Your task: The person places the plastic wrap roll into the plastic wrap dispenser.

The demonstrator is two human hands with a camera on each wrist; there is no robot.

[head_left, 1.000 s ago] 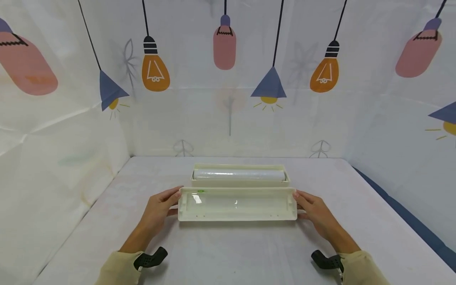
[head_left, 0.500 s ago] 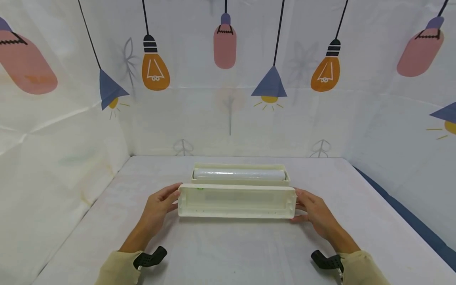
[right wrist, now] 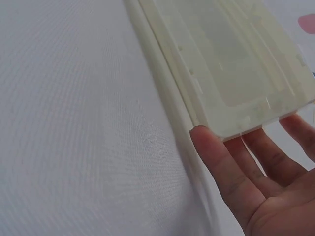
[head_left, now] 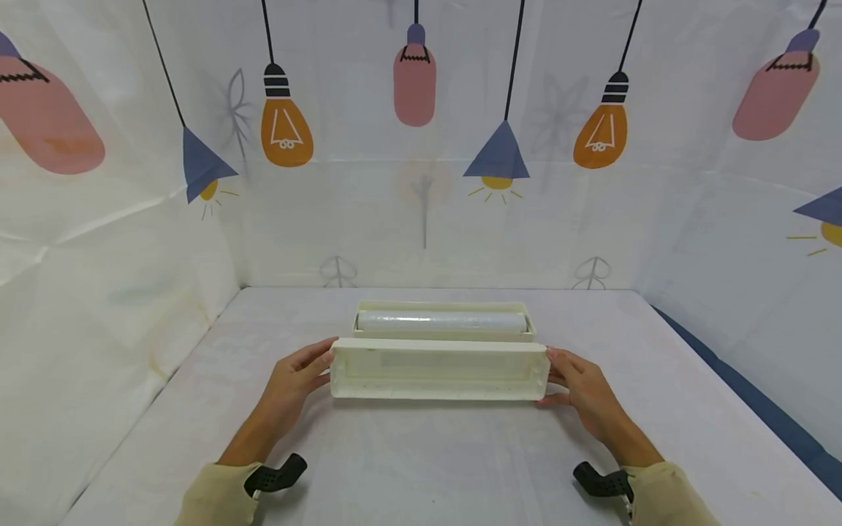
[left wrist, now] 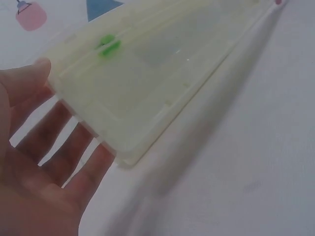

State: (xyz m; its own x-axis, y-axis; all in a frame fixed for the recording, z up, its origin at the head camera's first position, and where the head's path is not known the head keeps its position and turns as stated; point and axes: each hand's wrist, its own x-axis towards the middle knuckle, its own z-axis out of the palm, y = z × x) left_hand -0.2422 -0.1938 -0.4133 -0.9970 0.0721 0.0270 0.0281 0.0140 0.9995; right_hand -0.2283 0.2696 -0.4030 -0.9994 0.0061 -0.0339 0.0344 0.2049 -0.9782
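A long cream plastic lid [head_left: 438, 371] is held at its two ends, its hollow inner side facing me. My left hand [head_left: 289, 383] grips the left end, with the thumb on the upper corner and the other fingers spread along the end wall [left wrist: 101, 140]. At the opposite end my right hand [head_left: 585, 394] grips the lid, one fingertip [head_left: 555, 399] at the lower corner. Near the left end, a small green piece [left wrist: 109, 45] shows inside the lid. Right behind stands a matching cling film box [head_left: 444, 338], with a roll of cling film [head_left: 442, 322] in it.
The white-covered table [head_left: 434, 467] runs back to a patterned cloth backdrop [head_left: 368, 219]. A cloth side wall [head_left: 118, 307] borders the left; the table's right edge [head_left: 737, 391] slants away. Black wrist devices [head_left: 276, 475] sit at both cuffs.
The lid has risen slightly and tipped, so its upper wall shows more and the glare inside has faded. A right fingertip has shifted under its lower corner. The cling film box has stayed put.
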